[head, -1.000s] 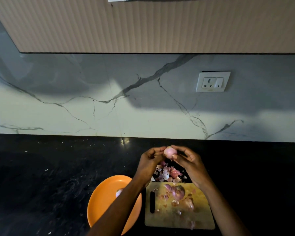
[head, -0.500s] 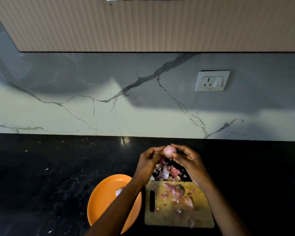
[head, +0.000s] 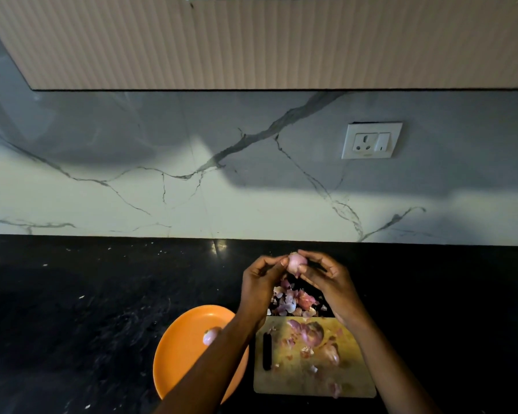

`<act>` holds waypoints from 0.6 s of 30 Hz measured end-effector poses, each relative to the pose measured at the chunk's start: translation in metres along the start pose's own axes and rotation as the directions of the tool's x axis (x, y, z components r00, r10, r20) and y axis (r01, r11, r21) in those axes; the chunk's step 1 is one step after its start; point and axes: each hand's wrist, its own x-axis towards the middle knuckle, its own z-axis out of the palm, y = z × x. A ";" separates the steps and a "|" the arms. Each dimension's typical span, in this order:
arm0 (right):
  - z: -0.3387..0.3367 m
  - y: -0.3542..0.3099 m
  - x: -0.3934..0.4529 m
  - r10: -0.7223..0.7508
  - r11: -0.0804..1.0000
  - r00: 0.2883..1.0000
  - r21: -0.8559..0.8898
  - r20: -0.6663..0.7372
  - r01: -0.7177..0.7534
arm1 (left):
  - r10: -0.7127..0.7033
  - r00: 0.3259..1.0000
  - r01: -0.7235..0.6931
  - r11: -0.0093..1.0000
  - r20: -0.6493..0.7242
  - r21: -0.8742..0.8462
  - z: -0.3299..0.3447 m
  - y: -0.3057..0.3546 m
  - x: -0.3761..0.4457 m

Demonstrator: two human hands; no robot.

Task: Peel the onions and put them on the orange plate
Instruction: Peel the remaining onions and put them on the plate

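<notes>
A small pink onion (head: 296, 262) is held up over the black counter between both hands. My left hand (head: 259, 283) pinches its left side with the fingertips. My right hand (head: 329, 279) grips it from the right, thumb underneath. Below and to the left lies the orange plate (head: 180, 357), with one peeled onion (head: 210, 336) on it, partly hidden by my left forearm. On the wooden cutting board (head: 299, 380) sit more onions (head: 311, 334) and bits of skin.
A heap of onion peels (head: 293, 300) lies on the black counter (head: 87, 309) just behind the board. A black-handled knife (head: 266, 351) rests on the board's left edge. The marble wall carries a white socket (head: 371, 141); a ribbed cabinet hangs overhead.
Both hands stay at the same spot with the onion between them. The fingers have shifted slightly on it, and the onion has turned a little.
</notes>
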 end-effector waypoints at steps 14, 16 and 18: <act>0.001 -0.003 0.001 0.068 0.989 0.996 0.135 -0.063 -0.059 | -0.030 0.999 0.020 0.977 0.041 0.212 -0.004 -0.004 0.005; 0.000 -0.004 0.000 0.057 0.992 0.997 0.115 -0.049 -0.051 | 0.013 0.993 -0.036 0.980 0.120 0.195 -0.002 0.003 0.004; 0.000 -0.003 0.000 0.046 0.996 0.998 0.079 -0.039 -0.043 | 0.055 0.985 -0.092 0.968 0.163 0.232 0.000 0.008 0.005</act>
